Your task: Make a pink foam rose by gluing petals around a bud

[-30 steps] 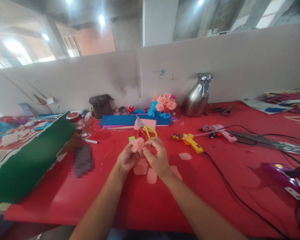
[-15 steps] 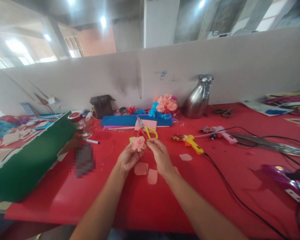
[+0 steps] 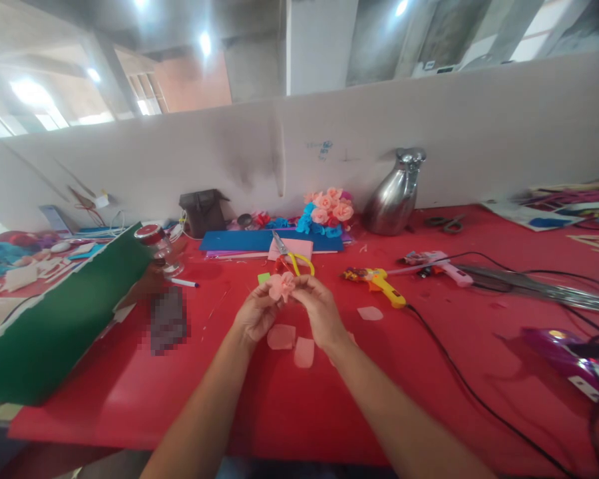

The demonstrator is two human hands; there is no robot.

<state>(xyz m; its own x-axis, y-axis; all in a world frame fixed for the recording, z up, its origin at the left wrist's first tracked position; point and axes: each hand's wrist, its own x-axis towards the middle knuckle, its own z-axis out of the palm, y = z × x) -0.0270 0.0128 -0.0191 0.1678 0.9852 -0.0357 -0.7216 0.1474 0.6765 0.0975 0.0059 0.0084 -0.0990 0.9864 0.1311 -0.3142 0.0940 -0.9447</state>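
A small pink paper flower (image 3: pixel 282 286) is held up between my two hands over the red table. My left hand (image 3: pixel 256 314) is closed on its left side and underside. From the right, the fingers of my right hand (image 3: pixel 319 307) pinch the flower's edge. Loose pink petals lie below, one petal (image 3: pixel 281 337) under my left hand and another petal (image 3: pixel 304 352) nearer me. Just beyond my hands, yellow-handled scissors (image 3: pixel 299 261) rest on folded pink paper (image 3: pixel 304 249). A petal (image 3: pixel 370 313) lies apart to the right.
A yellow glue gun (image 3: pixel 387 290) with a trailing black cord lies to the right, near a pink glue gun (image 3: pixel 446 264). Behind stand finished flowers (image 3: pixel 332 206) and a steel jug (image 3: pixel 394 196). A green board (image 3: pixel 70 326) and a glass jar (image 3: pixel 162 249) are at left.
My right fingers have moved left onto the flower, which has shifted slightly right and turned. A green piece beside my left fingers shows more. The petals on the table stay put.
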